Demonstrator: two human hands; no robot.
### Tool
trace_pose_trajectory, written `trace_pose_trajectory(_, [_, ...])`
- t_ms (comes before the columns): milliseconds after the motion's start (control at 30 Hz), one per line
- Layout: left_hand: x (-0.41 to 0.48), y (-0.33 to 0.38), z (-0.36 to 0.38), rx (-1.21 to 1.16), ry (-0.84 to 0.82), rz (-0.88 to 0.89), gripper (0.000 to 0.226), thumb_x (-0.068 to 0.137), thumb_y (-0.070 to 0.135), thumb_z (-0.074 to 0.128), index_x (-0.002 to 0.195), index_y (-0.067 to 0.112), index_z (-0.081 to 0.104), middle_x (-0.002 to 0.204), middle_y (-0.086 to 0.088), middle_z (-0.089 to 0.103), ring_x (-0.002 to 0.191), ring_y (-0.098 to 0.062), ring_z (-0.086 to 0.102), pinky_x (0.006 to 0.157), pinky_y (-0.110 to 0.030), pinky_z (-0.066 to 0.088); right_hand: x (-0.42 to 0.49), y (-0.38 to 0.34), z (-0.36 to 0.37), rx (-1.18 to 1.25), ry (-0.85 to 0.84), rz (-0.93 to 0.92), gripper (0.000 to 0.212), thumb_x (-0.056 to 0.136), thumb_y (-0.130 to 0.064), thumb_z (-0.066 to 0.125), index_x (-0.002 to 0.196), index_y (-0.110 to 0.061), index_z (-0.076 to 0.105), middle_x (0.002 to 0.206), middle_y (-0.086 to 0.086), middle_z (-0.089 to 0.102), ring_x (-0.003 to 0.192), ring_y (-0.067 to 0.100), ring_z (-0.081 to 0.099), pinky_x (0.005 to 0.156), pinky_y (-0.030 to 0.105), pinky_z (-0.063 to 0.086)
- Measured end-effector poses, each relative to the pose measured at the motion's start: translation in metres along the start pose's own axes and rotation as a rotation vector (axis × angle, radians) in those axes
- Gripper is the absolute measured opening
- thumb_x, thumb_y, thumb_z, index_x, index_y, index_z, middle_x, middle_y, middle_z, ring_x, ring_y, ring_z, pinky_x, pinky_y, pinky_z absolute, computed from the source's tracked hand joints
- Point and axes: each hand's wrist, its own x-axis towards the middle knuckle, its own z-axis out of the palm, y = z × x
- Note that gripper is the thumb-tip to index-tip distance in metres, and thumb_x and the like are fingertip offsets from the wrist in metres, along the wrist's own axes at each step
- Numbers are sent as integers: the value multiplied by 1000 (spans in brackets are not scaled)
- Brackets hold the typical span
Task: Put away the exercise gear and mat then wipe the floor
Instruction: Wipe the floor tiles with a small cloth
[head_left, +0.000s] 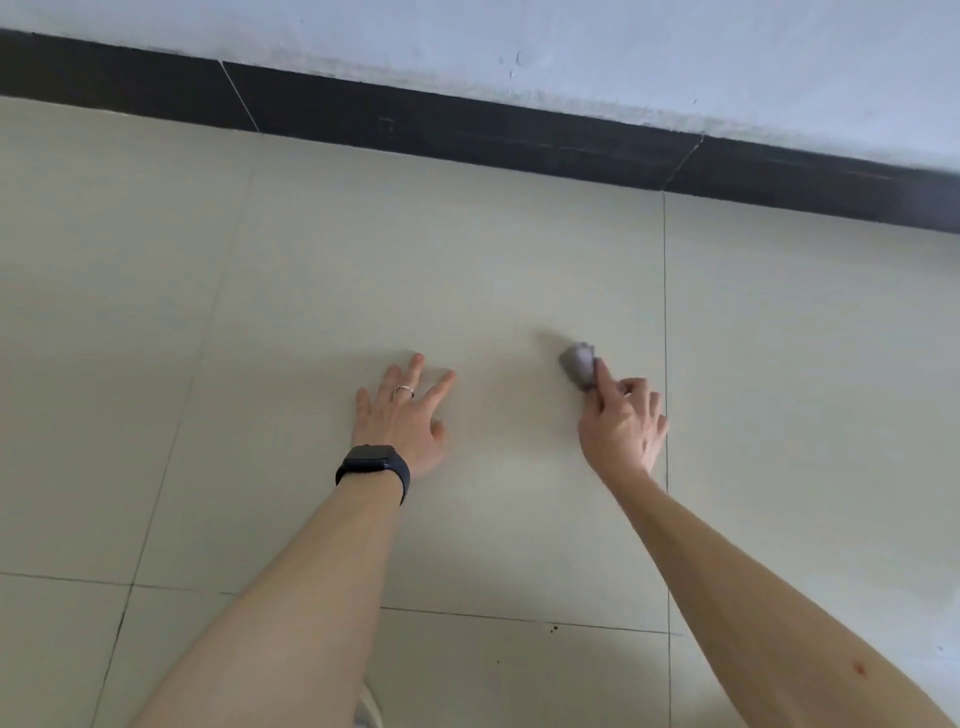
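A small crumpled grey cloth (578, 363) lies on the pale tiled floor (467, 260) right of the frame's centre, pinched at its near edge by the right hand (621, 426), whose forefinger and thumb stretch along it while the other fingers curl loosely. Left of it and well apart, the left hand (402, 415) rests flat on the same tile with fingers spread, a ring (404, 389) on one finger and a black smartwatch (373, 464) on the wrist. Across the top of the frame a dark skirting board (467, 135) runs beneath a white wall (519, 41).
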Motion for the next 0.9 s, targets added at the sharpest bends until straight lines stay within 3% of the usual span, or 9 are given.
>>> trace_pose_trajectory(67, [1,-9,3,30,26,28,65,96,36,38,154,50,12,168,3,1,152,-25,7,117,-57,13,12,-16,1,127,-25,346,49,101,-32,40,148,-46,36,126,2,47,119,26,39,98,39,28])
trace_pose_trajectory(100, [3,-12,3,51,67,47,63,95,37,41,152,51,19,167,2,10,150,-27,15,116,-58,14,4,-25,2,102,-75,310,51,101,-32,40,149,-45,34,124,2,46,117,26,39,97,40,29])
trace_pose_trajectory(200, [16,-14,0,80,201,84,56,88,37,54,143,47,43,151,-2,42,137,-29,38,113,-62,20,-59,-43,12,31,-134,-369,63,89,-24,58,148,-35,41,106,4,52,94,30,50,79,40,43])
trace_pose_trajectory(333, [57,-20,-25,90,219,68,55,93,41,44,147,47,36,160,-1,30,147,-30,22,116,-60,14,-57,-23,18,6,-217,-962,57,86,-20,66,141,-30,52,96,2,57,82,26,55,70,38,47])
trace_pose_trajectory(467, [97,-53,-47,91,127,-55,61,99,61,22,153,52,-6,166,6,-17,153,-25,-12,121,-55,-1,42,-9,12,-50,50,-352,47,91,-31,54,137,-36,57,102,6,57,89,33,55,77,41,42])
trace_pose_trajectory(600, [114,-81,-48,39,69,-99,58,93,73,7,142,63,-23,159,13,-35,149,-22,-28,121,-56,-7,106,-29,7,72,35,292,49,98,-27,48,146,-36,46,120,12,50,114,34,43,96,43,32])
trace_pose_trajectory(667, [112,-83,-38,15,157,-77,58,91,75,4,143,64,-20,159,16,-33,149,-19,-27,121,-56,-7,86,-60,19,84,33,106,51,94,-24,54,144,-33,49,112,11,52,103,35,48,88,43,38])
trace_pose_trajectory(800, [114,-82,-33,19,291,-76,61,90,71,17,148,62,-1,165,15,-15,154,-19,-12,122,-56,0,20,-98,41,41,-153,-707,54,87,-24,60,140,-29,54,96,3,54,80,28,52,67,38,45])
trace_pose_trajectory(900, [117,-86,-28,38,315,-77,62,91,69,20,149,62,0,165,15,-15,154,-19,-12,122,-56,1,64,-87,33,10,-136,-885,49,89,-22,62,137,-29,58,96,2,57,79,27,53,68,38,45])
